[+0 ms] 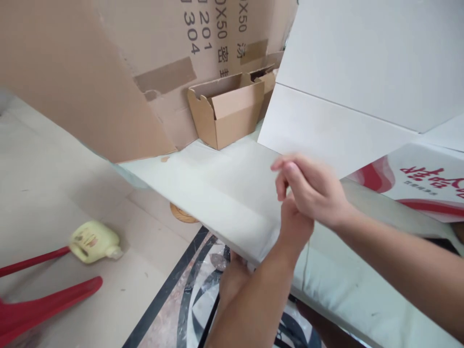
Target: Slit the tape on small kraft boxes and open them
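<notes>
My right hand (315, 188) lies across the top of my left hand (296, 217), the two touching above the pale covered table (203, 186). The right hand's fingers are curled in and partly blurred; what they close on, if anything, is hidden. Most of the left hand's fingers are hidden behind the right hand, so their pose does not show. Just beyond both hands stands a large white folded board or carton (326, 128). Farther off on the table is a small open brown cardboard box (237, 113).
A big printed cardboard carton (163, 43) stands behind the small box. At right is a white-and-red printed box (427, 179). On the floor at left lie a yellow bottle (94, 241) and a red plastic piece (50, 307). A bare foot or leg (232, 280) shows under the table edge.
</notes>
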Available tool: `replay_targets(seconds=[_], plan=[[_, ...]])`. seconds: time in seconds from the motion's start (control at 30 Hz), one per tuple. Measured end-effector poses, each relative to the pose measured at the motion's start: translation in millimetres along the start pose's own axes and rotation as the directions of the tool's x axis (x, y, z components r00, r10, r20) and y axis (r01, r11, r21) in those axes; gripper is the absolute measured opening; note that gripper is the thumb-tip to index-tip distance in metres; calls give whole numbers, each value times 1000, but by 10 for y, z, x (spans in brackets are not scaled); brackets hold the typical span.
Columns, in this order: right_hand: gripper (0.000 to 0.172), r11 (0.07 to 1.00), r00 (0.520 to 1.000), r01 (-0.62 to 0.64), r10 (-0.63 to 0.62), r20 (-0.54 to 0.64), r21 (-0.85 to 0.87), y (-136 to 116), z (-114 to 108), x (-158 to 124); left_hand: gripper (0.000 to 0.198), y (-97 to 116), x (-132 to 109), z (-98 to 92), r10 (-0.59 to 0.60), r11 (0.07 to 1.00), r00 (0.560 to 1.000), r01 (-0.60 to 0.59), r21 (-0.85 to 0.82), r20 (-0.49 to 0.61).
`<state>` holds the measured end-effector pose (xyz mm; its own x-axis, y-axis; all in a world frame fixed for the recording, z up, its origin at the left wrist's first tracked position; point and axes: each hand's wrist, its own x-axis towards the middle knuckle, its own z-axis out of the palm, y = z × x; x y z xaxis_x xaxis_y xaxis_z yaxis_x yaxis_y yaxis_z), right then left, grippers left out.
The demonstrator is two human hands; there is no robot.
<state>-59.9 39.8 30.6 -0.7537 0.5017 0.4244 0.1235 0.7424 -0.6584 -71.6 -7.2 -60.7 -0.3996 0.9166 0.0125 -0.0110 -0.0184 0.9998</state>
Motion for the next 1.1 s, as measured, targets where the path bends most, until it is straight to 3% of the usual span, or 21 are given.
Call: replay_targets(seconds=[0.07,0.1,0.2,0.27,0.33,0.43,0.53,0.63,0.73,0.83,0.9,0.93,1.0,1.1], plan=[[24,992,992,-125,125,22,24,164,93,408,19,-32,47,-70,-158,955,986,138,-263,-55],[22,988,988,-155,155,17,-16,237,138,600,15,-39,69,-104,-280,881,957,224,-416,-76],[19,966,988,-152,156,6,-208,381,302,1128,8,-18,134,-202,-585,504,811,372,-780,9],[22,941,997,-59,74,30,-334,401,459,1417,6,20,169,-260,-654,369,755,381,-848,55],[35,895,996,68,-38,75,-442,379,653,1638,6,51,190,-303,-672,325,738,367,-872,60],[56,793,984,174,-111,142,-583,342,939,1844,5,47,194,-332,-639,345,768,329,-879,37],[52,764,984,168,-92,153,-623,346,1089,1907,5,-5,183,-331,-605,370,796,300,-879,18],[27,743,986,140,-42,164,-655,363,1039,1832,6,-47,160,-315,-594,413,804,314,-855,8],[23,726,984,115,10,177,-678,385,852,1640,10,-28,108,-286,-549,521,835,369,-769,29],[26,718,991,125,-55,122,-685,437,601,1328,14,49,24,-239,-458,683,878,448,-577,139],[26,713,988,148,-135,72,-685,466,394,1033,14,97,-37,-183,-393,803,881,468,-368,264],[25,711,984,156,-172,45,-685,468,272,855,14,112,-66,-144,-370,856,864,460,-237,341],[23,695,971,162,-237,-11,-700,441,-14,442,15,113,-124,-43,-365,920,785,385,67,500],[10,630,910,131,-382,-159,-766,367,-526,-277,17,54,-229,166,-379,910,579,89,406,722]])
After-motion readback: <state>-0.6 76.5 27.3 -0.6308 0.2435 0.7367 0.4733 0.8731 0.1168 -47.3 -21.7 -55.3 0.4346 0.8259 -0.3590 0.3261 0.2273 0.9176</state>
